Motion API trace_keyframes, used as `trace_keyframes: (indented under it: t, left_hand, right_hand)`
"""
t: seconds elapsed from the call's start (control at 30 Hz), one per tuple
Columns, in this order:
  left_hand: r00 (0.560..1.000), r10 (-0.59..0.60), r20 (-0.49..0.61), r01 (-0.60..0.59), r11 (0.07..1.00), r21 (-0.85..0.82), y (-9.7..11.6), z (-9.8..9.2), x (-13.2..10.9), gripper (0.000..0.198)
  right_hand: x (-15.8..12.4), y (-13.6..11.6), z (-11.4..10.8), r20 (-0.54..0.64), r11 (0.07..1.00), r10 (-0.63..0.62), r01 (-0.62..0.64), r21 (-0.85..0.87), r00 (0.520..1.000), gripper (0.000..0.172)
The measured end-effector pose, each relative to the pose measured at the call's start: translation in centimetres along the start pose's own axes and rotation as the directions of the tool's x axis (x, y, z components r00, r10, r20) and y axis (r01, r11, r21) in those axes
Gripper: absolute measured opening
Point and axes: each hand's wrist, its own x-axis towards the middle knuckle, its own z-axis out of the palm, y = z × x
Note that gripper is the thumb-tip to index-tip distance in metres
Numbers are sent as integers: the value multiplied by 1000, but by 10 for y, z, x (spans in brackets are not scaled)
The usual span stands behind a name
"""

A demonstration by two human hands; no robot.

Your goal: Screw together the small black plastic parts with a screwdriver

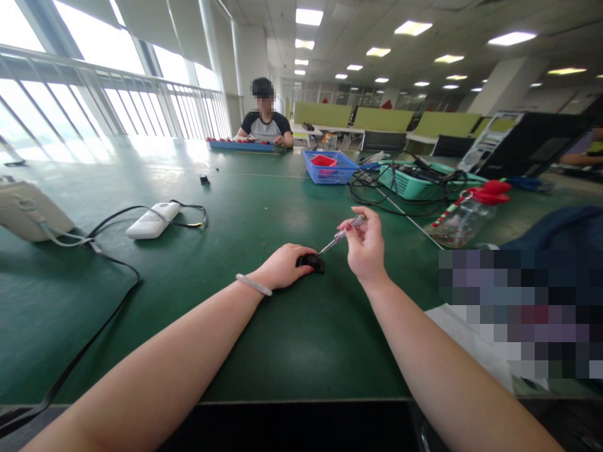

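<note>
My left hand [284, 265] presses a small black part [316, 263] against the green tabletop [301, 339], its thumb and fingers closed round the part's left side. What exactly the part is I cannot make out. In my right hand [367, 248] is a slim screwdriver [340, 237] with a clear handle, pinched between thumb and fingers. Its shaft slants down to the left, and the tip meets or nearly meets the top of the black part. A pale bracelet [254, 285] circles my left wrist.
A white power bank [153, 221] with black cables lies left, beside a beige box [31, 210]. Blue [330, 168] and teal baskets [400, 182], tangled cables and a jar with a red lid [466, 216] stand right. A person [265, 122] sits across the table.
</note>
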Motion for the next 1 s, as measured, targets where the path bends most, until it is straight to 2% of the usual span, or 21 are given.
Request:
trace_keyframes:
  t: [0.27,0.53,0.77,1.0]
  left_hand:
    - [1000,2,-1,-2,1000,7,-1,1,0,39]
    - [1000,3,-8,-3,1000,13,0,1,0,38]
    - [1000,8,-10,-8,1000,25,-1,2,1,38]
    - [1000,10,-13,-10,1000,28,-2,2,1,39]
  right_hand:
    - [6,4,-4,27,992,92,-94,85,995,30]
    - [13,27,-9,43,958,200,-205,200,979,36]
    - [14,32,-9,6,880,387,-372,295,922,42]
    - [12,39,-9,-19,830,482,-449,332,876,48]
